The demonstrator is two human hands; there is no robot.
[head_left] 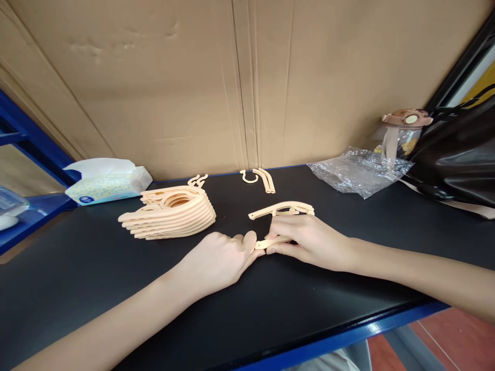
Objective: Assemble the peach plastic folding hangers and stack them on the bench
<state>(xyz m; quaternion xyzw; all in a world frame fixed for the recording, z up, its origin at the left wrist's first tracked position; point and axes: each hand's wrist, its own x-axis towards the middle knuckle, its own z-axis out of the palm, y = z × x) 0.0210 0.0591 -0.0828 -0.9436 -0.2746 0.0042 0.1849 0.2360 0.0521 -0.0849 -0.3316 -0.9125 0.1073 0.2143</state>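
Observation:
Both hands meet over the black table near its middle, closed on one cream plastic hanger piece point(262, 245). My left hand point(222, 257) pinches its left end, largely hiding that end. My right hand point(309, 239) grips the piece from the right, fingers wrapped over it. Just behind the right hand lies a cream folding hanger part point(266, 210), partly covered by the fingers. Left of my hands is a neat stack of cream folded hangers point(174, 219). Farther back, a loose hook point(249, 178) rests beside two curved arm pieces point(266, 180).
A tissue pack point(104, 185) sits at the back left, near a blue frame point(34, 139). Crumpled clear plastic point(359, 170), a bottle point(408, 131) and a black bag point(460, 154) occupy the back right. Cardboard point(185, 82) stands behind the table point(301, 314).

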